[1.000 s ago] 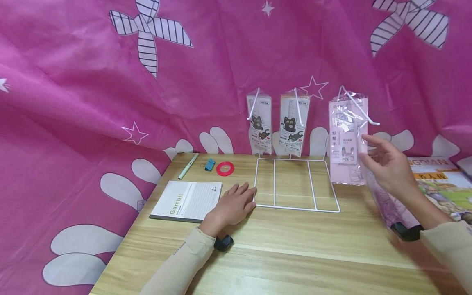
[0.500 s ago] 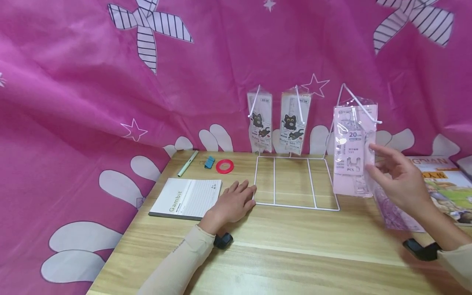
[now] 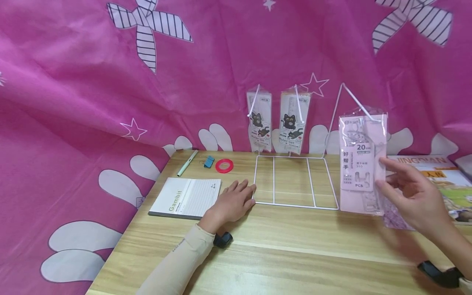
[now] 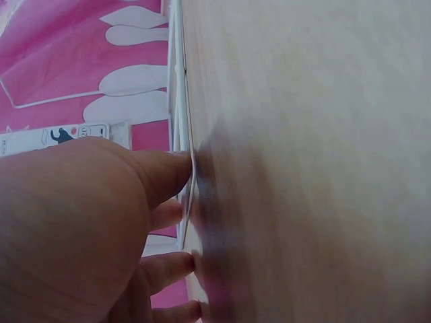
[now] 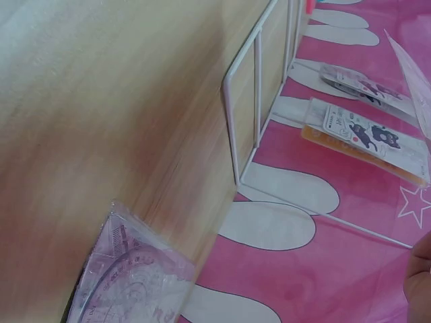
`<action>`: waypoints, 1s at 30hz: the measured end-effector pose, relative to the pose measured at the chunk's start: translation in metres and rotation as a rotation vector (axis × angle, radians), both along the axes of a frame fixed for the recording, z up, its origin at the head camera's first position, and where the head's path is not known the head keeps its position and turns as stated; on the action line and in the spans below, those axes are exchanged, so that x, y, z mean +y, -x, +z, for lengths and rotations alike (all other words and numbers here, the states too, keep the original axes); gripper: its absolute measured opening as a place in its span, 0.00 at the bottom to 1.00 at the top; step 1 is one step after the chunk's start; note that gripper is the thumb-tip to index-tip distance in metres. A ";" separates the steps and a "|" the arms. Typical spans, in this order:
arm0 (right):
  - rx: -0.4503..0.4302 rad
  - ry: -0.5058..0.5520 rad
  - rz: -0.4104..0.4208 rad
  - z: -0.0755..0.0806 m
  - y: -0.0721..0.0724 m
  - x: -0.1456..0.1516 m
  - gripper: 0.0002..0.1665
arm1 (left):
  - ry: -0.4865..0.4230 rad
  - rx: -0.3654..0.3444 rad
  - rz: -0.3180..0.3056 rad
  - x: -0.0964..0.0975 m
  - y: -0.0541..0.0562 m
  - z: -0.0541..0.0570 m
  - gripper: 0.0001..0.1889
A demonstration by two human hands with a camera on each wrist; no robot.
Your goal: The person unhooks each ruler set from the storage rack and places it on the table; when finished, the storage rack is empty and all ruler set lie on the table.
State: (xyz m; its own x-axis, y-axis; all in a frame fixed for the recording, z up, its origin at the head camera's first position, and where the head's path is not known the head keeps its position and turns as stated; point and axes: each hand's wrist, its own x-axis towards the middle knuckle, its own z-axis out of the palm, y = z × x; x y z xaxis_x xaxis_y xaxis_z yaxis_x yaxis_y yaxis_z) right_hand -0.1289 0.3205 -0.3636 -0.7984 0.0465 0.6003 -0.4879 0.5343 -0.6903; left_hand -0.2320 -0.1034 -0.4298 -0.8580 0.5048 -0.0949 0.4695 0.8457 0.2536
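Right hand [image 3: 416, 194] pinches a pink ruler packet [image 3: 355, 164] by its side edge; left hand [image 3: 232, 203] touches the wire rack [image 3: 274, 180]

The packet is upright just left of the right hand's thumb and fingertips, a white prong [image 3: 357, 98] crossing its top; whether it is off the prong I cannot tell. The left hand's fingers lie loosely spread at the rack's base, with a notebook [image 3: 184, 198] left of that hand, two cat-printed packets [image 3: 293, 133] beyond it to the right, and a magazine [image 3: 455, 182] behind the right hand

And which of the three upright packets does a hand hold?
The pink packet marked 20, pinched by the right hand; the left packet and middle packet show black cats and hang untouched.
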 end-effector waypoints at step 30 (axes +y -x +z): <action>0.228 0.429 0.400 -0.009 -0.036 -0.009 0.28 | 0.015 -0.012 0.014 0.000 0.003 -0.003 0.30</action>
